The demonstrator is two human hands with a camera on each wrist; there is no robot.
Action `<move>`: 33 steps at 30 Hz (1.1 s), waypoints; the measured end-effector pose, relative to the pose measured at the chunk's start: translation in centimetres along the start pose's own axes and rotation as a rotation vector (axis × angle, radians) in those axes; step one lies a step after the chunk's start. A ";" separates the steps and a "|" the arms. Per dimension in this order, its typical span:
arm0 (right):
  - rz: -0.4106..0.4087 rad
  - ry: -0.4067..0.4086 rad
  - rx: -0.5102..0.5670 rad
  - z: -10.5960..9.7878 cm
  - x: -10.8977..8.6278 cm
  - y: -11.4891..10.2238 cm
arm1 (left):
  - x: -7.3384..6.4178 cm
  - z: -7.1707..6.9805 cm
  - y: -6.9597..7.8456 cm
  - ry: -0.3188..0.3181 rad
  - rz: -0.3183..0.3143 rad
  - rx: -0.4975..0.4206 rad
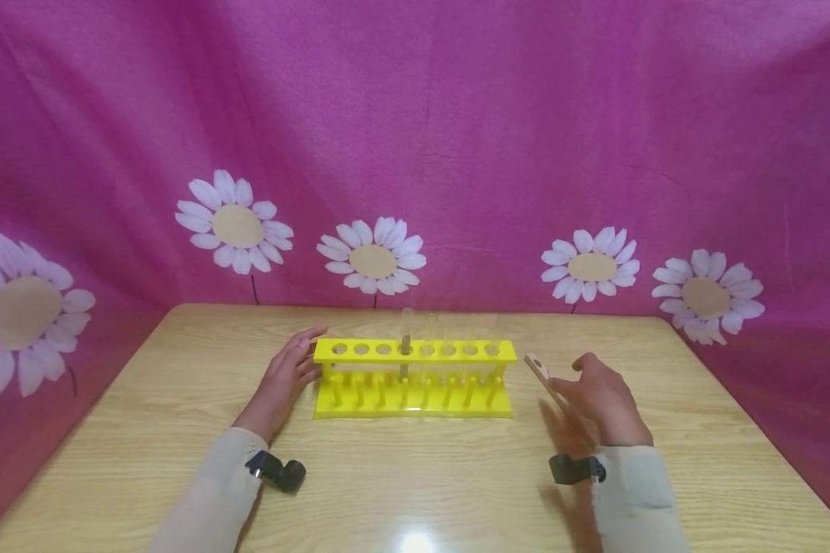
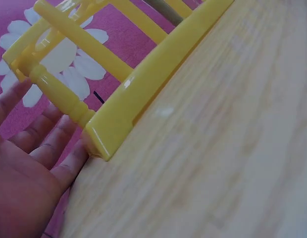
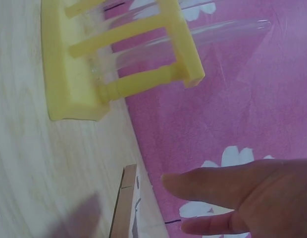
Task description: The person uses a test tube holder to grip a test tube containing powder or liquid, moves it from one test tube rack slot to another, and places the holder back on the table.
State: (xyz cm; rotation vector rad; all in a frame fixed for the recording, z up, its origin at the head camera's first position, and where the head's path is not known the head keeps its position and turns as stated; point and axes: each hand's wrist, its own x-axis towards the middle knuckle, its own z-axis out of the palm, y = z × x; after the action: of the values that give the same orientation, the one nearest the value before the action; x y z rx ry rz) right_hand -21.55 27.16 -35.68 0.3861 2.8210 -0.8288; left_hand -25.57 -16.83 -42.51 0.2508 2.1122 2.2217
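A yellow test tube rack (image 1: 415, 411) stands on the table, with several clear test tubes (image 1: 449, 338) in its right-hand holes. One tube with dark grey contents (image 1: 405, 344) sits near the rack's middle. My left hand (image 1: 285, 384) is at the rack's left end; its extended fingers (image 2: 44, 131) reach past the end post (image 2: 62, 96), right at it. A wooden test tube clamp (image 1: 537, 366) lies to the right of the rack, partly hidden under my right hand (image 1: 603, 399). That hand's thumb (image 3: 203, 186) and one finger point down above the clamp, parted from each other.
A pink curtain (image 1: 456, 153) printed with white daisies (image 1: 591, 266) hangs behind the wooden table (image 1: 415, 468) and along both sides. Each sleeve cuff carries a small black camera, one on the left (image 1: 277, 471) and one on the right (image 1: 576, 469).
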 end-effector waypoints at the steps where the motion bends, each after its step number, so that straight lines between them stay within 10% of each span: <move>1: 0.001 -0.003 0.003 0.0 0.0 0.0 | 0.0 0.0 -0.1 -0.001 -0.004 0.013; 33: -0.005 -0.086 0.002 1.6 0.3 0.8 | -0.1 0.2 -0.4 -0.033 -0.047 0.134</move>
State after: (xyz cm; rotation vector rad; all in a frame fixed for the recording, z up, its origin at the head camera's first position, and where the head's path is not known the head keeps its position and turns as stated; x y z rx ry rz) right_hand -21.41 27.02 -37.48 0.3350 2.7435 -0.8289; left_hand -25.42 -16.63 -42.92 0.2414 2.2282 2.0397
